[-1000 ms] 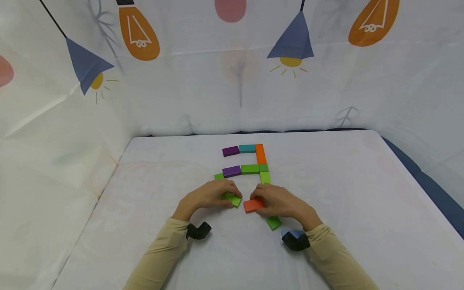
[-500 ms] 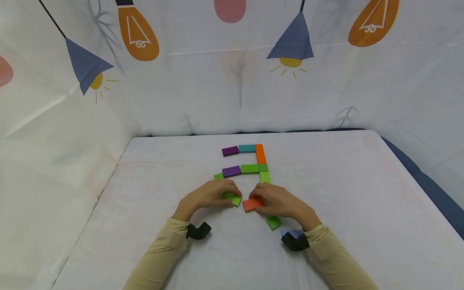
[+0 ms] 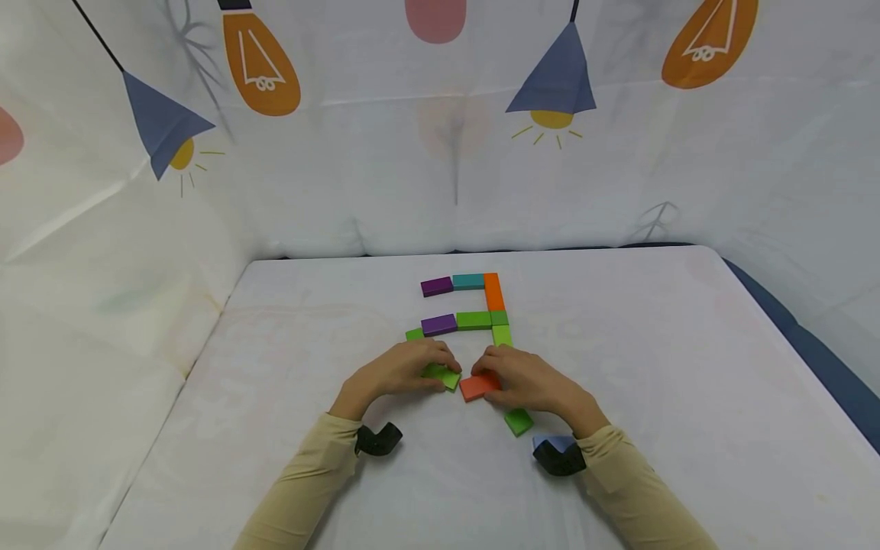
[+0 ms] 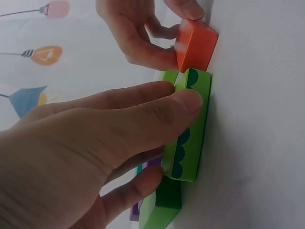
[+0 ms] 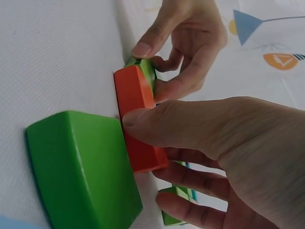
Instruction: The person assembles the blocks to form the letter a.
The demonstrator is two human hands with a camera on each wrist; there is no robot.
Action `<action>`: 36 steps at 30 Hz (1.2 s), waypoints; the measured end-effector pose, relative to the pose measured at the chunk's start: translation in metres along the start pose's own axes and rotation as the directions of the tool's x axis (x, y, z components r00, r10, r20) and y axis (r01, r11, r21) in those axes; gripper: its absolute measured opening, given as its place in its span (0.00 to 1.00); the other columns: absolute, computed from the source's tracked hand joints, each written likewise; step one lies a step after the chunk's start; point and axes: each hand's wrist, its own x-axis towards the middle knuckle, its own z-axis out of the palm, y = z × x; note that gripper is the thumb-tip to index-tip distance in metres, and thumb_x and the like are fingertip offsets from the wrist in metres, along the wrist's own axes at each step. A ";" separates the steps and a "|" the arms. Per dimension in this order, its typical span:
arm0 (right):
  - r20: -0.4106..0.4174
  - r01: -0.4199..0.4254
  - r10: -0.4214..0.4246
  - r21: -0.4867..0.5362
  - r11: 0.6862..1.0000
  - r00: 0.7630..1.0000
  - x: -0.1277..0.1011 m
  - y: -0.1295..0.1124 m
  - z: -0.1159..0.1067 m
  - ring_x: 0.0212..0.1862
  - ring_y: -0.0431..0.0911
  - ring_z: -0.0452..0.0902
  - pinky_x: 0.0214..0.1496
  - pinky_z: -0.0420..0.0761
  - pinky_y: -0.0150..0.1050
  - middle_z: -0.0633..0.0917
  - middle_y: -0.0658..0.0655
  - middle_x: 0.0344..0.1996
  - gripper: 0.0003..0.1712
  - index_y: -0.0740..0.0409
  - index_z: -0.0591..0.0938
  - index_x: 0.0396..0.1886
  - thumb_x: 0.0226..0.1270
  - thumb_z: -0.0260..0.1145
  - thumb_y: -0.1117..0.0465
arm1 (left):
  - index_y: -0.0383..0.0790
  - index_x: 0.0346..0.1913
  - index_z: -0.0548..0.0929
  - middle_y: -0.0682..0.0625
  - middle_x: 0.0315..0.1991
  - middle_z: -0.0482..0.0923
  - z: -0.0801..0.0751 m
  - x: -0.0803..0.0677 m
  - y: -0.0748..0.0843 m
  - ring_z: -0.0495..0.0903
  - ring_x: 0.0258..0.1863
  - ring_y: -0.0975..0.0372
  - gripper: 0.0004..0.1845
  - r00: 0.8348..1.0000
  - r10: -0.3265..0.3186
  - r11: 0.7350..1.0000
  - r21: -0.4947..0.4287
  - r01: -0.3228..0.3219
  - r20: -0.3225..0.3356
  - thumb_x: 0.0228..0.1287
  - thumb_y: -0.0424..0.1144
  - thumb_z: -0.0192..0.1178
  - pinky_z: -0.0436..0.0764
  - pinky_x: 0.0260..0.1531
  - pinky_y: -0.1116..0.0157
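My left hand (image 3: 399, 370) pinches a light green block (image 4: 194, 131) with dark green scallops along its side, thumb on the near face. In my right hand (image 3: 532, 382) is an orange-red block (image 5: 131, 93), gripped between thumb and fingers. Both blocks lie on or just over the white table, their ends nearly meeting in the head view; whether they touch I cannot tell. A larger green block (image 5: 78, 167) lies close to the orange-red one, on the right hand's near side. Fingers hide part of each held block.
Beyond my hands, a row holds a purple block (image 3: 439, 326) and a green block (image 3: 474, 321). Farther back are dark purple (image 3: 437, 287), teal (image 3: 469, 282) and orange (image 3: 494, 292) blocks. A light blue block (image 3: 555, 443) sits partly behind the right wrist's black strap.
The right hand has shifted slightly left with the orange-red block. My left hand has edged right with the light green block, narrowing the gap. The other blocks stay put.
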 end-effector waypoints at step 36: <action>-0.070 0.012 -0.015 -0.035 0.999 0.997 0.000 -0.003 0.001 0.45 0.37 0.71 0.47 0.75 0.34 0.77 0.45 0.41 0.18 0.48 0.78 0.46 0.54 0.65 0.55 | 0.50 0.45 0.80 0.60 0.44 0.76 0.002 -0.002 0.001 0.71 0.47 0.69 0.15 1.000 -0.019 1.000 0.004 0.019 -0.023 0.52 0.42 0.63 0.71 0.51 0.69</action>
